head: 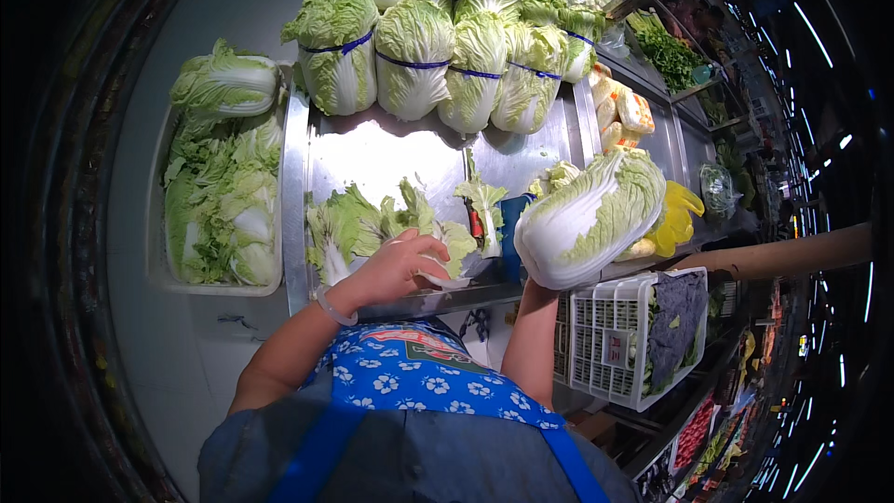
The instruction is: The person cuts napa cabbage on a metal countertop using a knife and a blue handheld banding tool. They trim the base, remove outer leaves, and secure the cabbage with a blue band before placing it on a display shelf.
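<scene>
My left hand (401, 269) is at the near edge of the metal counter, its fingers curled over a pale cabbage leaf (447, 282) beside loose green leaves (360, 220). A large napa cabbage (590, 220) lies tilted on my right hand (541, 293), which grips its base from below and is mostly hidden by it. Between the hands are a torn leaf (489, 209), a red-handled tool (476, 223) and a blue object (513, 230). Several napa cabbages (413, 59) bound with blue ties stand at the counter's back.
A white tub (279, 251) of cabbages and leaves is at the left. To the right are a yellow plastic bag (677, 216), wrapped produce in foam netting (632, 112) and a white plastic crate (607, 342) below counter level. The metal counter's rim (447, 299) runs before my apron.
</scene>
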`<state>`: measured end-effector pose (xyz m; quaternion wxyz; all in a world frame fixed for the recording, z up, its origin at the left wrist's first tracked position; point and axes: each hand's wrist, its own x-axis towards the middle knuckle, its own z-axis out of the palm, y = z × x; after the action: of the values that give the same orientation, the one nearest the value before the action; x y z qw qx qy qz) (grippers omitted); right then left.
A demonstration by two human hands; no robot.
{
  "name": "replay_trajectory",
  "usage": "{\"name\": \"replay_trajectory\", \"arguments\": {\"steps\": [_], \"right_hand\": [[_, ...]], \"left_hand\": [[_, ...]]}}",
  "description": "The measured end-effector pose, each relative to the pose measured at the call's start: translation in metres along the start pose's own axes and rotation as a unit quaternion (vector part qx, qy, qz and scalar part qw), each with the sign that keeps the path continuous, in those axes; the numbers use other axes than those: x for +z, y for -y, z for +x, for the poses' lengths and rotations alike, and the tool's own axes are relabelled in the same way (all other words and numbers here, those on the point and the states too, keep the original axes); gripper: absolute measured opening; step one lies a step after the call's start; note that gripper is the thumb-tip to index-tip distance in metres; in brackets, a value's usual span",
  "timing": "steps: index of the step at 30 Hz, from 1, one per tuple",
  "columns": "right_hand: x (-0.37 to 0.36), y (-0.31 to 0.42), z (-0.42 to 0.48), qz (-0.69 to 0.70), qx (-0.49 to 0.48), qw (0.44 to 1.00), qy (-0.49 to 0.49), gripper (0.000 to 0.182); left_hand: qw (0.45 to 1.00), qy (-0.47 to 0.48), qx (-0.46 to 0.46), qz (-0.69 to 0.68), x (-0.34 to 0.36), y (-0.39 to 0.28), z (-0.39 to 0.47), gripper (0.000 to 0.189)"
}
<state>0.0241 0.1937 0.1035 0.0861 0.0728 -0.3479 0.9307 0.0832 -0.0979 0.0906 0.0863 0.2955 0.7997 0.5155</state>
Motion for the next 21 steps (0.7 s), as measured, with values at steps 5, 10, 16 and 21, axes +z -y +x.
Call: {"name": "replay_trajectory", "arguments": {"steps": [5, 10, 16, 21], "right_hand": [[-0.01, 0.018, -0.027, 0.016, -0.021, 1.0, -0.003, 0.07], [-0.017, 0.017, -0.049, 0.05, 0.001, 0.999, -0.008, 0.073], [0.013, -0.026, -0.047, -0.03, 0.2, 0.979, -0.037, 0.081], [0.084, -0.04, -0.035, -0.178, 0.222, 0.958, 0.035, 0.084]], "left_hand": [[0.966, 0.012, 0.008, 0.258, 0.026, 0.055, -0.019, 0.062], [0.973, 0.071, -0.163, -0.148, 0.031, 0.046, 0.009, 0.088], [0.765, -0.07, -0.033, -0.64, 0.03, 0.006, 0.054, 0.111], [0.622, -0.146, -0.126, -0.759, 0.032, 0.041, 0.02, 0.1]]}}
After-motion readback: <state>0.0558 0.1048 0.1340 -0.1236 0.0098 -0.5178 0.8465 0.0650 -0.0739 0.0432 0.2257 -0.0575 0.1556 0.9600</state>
